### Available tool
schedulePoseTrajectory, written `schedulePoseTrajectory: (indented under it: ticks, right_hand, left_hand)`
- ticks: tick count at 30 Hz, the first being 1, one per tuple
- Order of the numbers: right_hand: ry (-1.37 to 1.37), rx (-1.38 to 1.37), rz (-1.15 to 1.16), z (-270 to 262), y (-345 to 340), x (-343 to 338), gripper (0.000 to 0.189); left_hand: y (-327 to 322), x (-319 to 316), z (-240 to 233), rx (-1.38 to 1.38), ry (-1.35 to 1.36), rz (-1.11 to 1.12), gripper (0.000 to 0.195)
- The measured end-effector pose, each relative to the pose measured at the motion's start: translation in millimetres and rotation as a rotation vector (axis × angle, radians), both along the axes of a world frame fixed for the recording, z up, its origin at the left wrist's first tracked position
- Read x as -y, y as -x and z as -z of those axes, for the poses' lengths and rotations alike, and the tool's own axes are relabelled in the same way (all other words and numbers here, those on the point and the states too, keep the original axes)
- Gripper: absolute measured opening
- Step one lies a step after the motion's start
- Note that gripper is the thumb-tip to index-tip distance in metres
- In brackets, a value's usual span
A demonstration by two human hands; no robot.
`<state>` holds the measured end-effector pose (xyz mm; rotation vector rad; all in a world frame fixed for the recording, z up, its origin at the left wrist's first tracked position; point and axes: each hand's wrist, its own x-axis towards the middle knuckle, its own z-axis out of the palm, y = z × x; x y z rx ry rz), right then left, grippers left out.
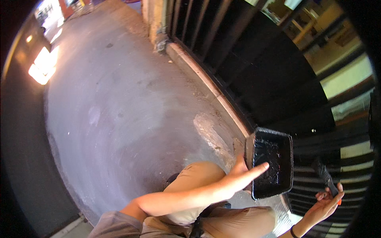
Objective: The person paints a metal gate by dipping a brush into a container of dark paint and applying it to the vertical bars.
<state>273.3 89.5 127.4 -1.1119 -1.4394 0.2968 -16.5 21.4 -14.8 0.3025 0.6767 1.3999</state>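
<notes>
My left hand (242, 175) grips the near side of a paint tray (287, 154), its thumb over the rim and inside. Wet black paint (268, 175) coats the tray's floor and walls. The tray is held up beside the bars, above my knees. In my right hand (324, 205) is a paintbrush (326, 175) with dark bristles, pinched by its handle, an orange part showing below the fingers. The bristles point at the black metal bars (309, 184); whether they touch is unclear.
A black barred metal grille (220, 26) with a dark panel (282, 89) runs along my right, on a low concrete sill (205, 80). Grey concrete floor (119, 119) stretches left to a dark wall (23, 134). My bent knees (202, 175) are below the tray.
</notes>
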Motion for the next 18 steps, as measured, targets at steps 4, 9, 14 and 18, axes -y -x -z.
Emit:
schedulePoseTrajectory:
  ticks: [4, 9, 14, 18]
  right_hand:
    - [-0.021, -0.032, -0.058, 8, 6, 1, 0.052]
    - [-0.031, -0.055, -0.126, 26, 0, 2, 0.049]
    - [0.031, 0.148, -0.187, 63, -11, 10, 0.045]
    - [0.177, 0.186, -0.256, 103, -8, 6, 0.042]
  left_hand:
    - [15, -11, -14, -0.101, -0.002, -0.003, 0.075]
    - [36, -41, -15, -0.206, -0.054, 0.17, 0.073]
    - [37, -85, 49, -0.396, -0.069, 0.369, 0.095]
    - [8, -89, 91, -0.434, -0.004, 0.429, 0.096]
